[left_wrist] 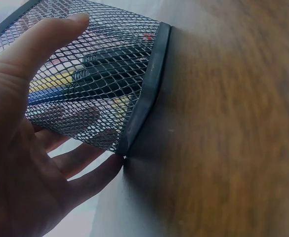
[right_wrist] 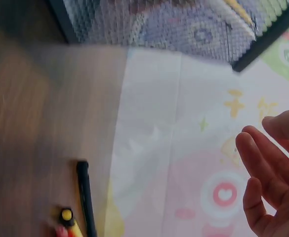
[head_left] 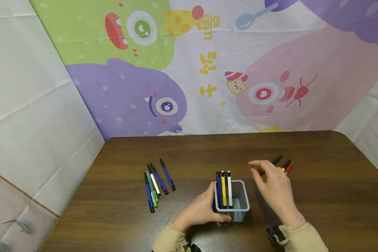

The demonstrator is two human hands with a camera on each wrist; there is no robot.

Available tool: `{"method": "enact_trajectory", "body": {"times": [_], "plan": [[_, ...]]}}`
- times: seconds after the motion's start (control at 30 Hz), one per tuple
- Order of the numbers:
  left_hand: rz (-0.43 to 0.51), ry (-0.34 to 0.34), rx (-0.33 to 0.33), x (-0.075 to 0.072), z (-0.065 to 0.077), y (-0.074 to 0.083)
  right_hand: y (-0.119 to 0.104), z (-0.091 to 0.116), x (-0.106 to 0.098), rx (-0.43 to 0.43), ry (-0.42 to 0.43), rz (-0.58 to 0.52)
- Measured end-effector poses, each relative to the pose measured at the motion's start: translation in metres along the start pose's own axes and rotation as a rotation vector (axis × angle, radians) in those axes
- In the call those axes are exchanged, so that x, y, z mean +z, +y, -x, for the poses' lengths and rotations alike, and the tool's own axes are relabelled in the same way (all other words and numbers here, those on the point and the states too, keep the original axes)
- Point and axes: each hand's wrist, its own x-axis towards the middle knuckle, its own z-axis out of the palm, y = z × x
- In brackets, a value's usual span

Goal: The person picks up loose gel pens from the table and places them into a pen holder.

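Observation:
A mesh pen holder (head_left: 238,214) stands upright on the table, with a blue pen (head_left: 219,190), a yellow pen (head_left: 223,190) and a white pen (head_left: 229,190) upright along its left side. My left hand (head_left: 201,208) grips it from the left, thumb on the near wall; in the left wrist view the fingers curve round the mesh (left_wrist: 109,74). To the right of the holder, my right hand (head_left: 275,187) hovers with nothing in its loosely bent fingers. Just beyond it lie a black pen (head_left: 277,160), a yellow pen (head_left: 286,165) and a red pen (head_left: 289,168), partly hidden by the hand.
Several pens lie on the left of the brown table (head_left: 113,189), among them blue pens (head_left: 167,175), a white pen (head_left: 155,184) and green ones (head_left: 152,189). A cartoon-printed cloth (head_left: 208,119) hangs along the table's back edge. White cloth (head_left: 34,105) covers the left side.

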Motion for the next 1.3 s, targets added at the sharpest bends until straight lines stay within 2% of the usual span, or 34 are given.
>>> {"method": "enact_trajectory", "body": {"times": [0.3, 0.8, 1.0, 1.3], "plan": [[-0.011, -0.008, -0.002, 0.0, -0.001, -0.001, 0.024, 0.001, -0.012, 0.079, -0.051, 0.033], [-0.006, -0.006, -0.013, 0.0, 0.0, 0.0, 0.05, 0.003, -0.022, 0.191, -0.16, 0.09], [-0.001, -0.01, -0.009, 0.0, 0.0, 0.0, 0.059, 0.005, -0.024, 0.225, -0.25, 0.126], [0.009, -0.012, -0.016, 0.0, 0.0, -0.001, 0.069, 0.01, -0.025, 0.307, -0.468, 0.143]]}}
